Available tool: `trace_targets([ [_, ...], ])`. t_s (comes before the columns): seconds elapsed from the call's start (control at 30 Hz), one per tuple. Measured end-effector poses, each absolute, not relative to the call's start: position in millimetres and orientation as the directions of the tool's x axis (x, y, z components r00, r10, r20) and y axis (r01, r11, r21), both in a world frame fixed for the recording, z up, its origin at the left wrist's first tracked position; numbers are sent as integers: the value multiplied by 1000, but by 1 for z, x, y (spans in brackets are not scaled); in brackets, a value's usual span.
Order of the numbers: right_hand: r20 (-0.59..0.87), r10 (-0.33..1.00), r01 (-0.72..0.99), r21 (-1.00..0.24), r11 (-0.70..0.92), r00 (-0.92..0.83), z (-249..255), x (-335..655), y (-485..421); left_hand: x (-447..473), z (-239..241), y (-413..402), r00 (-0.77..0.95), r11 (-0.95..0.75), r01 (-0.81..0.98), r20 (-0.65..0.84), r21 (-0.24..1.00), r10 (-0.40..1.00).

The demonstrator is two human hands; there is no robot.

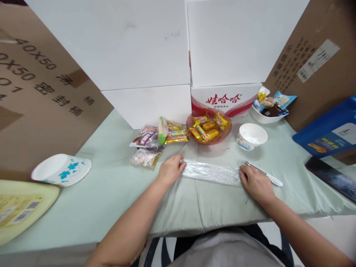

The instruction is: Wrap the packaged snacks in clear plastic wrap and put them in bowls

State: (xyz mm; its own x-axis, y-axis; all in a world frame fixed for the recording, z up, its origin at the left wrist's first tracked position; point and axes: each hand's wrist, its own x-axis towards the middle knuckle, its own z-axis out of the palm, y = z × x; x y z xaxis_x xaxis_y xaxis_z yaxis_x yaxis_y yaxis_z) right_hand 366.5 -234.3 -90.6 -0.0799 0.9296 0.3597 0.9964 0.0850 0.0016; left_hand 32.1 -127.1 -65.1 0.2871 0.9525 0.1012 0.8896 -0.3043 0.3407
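A long, flat strip of clear, crinkled plastic film (213, 173) lies across the green cloth between my hands. Its left end is pinched by the closed fingers of my left hand (171, 170). At the other end, my right hand (256, 182) has its fingers curled onto the film, with the fingertips partly hidden. A slim white-and-grey tool (267, 173), perhaps a pen or a craft knife, lies just behind my right hand. Beyond the film sits a reddish see-through bowl (190, 124) of yellow-wrapped snacks (210, 127). Several packaged snacks (146, 140) are heaped left of that bowl.
A white paper bowl (247, 142) stands right of centre; another paper cup (63, 171) lies tipped at left. At far right are a snack-filled white dish (261, 116), a blue package (328, 129) and a dark phone (333, 180). Cardboard boxes (41, 85) wall the sides.
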Motion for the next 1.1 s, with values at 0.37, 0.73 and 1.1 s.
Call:
trace_targets([
  [0.37, 207, 809, 823, -29, 567, -550, -79, 332, -232, 56, -75, -162, 765, -773, 621, 112, 131, 634],
  [0.73, 127, 849, 857, 7, 516, -512, -85, 367, -275, 44, -80, -152, 691, -686, 718, -1, 120, 723],
  [1.1, 393, 802, 840, -121, 529, -449, -93, 379, -351, 81, -63, -195, 893, -908, 372, 193, 193, 407],
])
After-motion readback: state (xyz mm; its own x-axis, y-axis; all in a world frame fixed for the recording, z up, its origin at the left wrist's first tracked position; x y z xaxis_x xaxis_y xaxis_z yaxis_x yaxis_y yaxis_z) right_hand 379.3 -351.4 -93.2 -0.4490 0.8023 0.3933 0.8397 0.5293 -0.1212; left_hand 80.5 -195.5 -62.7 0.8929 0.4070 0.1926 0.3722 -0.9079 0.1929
